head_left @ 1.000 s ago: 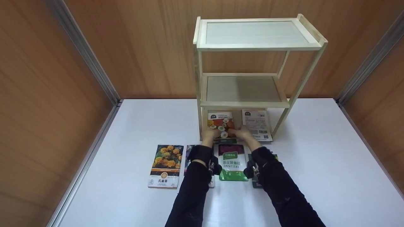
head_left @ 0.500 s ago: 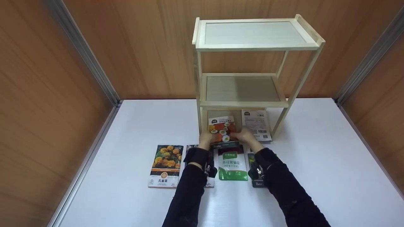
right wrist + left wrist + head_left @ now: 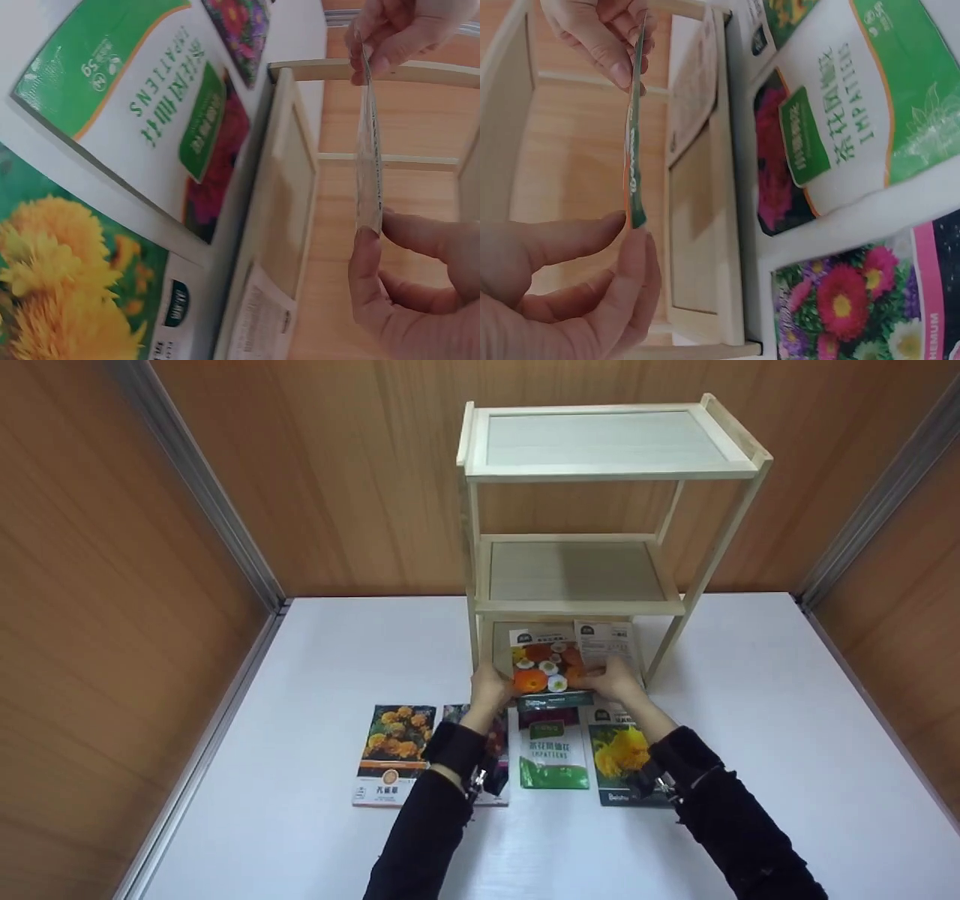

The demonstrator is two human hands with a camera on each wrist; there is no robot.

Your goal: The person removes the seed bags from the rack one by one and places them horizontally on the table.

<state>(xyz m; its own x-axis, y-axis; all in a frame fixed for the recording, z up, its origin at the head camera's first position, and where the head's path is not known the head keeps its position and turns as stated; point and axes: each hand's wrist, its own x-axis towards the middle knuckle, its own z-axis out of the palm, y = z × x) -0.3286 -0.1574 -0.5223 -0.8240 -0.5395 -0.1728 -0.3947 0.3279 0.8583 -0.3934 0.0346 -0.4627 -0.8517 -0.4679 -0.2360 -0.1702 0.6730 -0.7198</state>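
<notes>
Both hands hold one seed packet (image 3: 546, 667) with orange and white flowers, in front of the rack's bottom shelf (image 3: 501, 641). My left hand (image 3: 491, 688) pinches its left edge between thumb and fingers; my right hand (image 3: 613, 681) pinches the right edge. Both wrist views show the packet edge-on, raised off the shelf, its thin green edge (image 3: 635, 176) between the two hands. Another seed packet (image 3: 604, 636), printed side with text up, lies on the bottom shelf at the right, partly covered by the held packet and my right hand.
On the white table before the rack lie a marigold packet (image 3: 394, 742), a packet of mixed pink flowers (image 3: 840, 300), an impatiens packet (image 3: 553, 761) and a yellow-flower packet (image 3: 619, 751). The wooden rack's middle shelf (image 3: 577, 574) overhangs the bottom one. Wood panels (image 3: 360, 495) enclose the table.
Both hands have lifted the orange-and-white flower packet from the bottom shelf's left side and carried it to the right. It now overlaps the text-side packet in the head view.
</notes>
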